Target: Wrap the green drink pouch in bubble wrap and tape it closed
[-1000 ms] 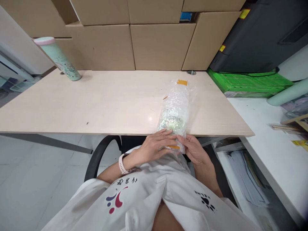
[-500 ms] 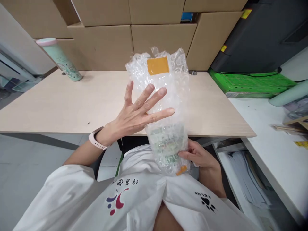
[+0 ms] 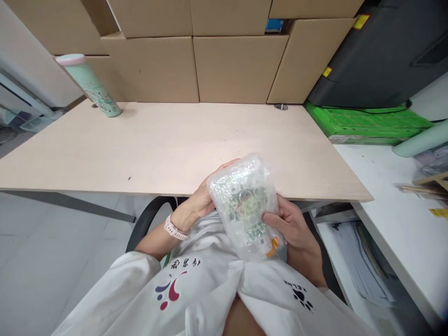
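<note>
A bubble-wrapped package is held tilted above my lap, at the table's front edge. A green printed pattern shows blurred through the plastic, and what lies inside cannot be made out. Orange tape sticks to its lower right corner. My right hand grips the right side, thumb on the front and fingers behind. From the left, my left hand reaches behind the package and holds its back and upper left edge. Most of its fingers are hidden; some show along the top.
A pale wooden table spans the front, with cardboard boxes stacked along its back. A mint tumbler stands at the back left. On the right are a green box, a dark case and a white side desk.
The upper part of the bubble wrap, with its orange tape, has been folded back out of sight. My left hand, spread over the front before, has moved behind the package.
</note>
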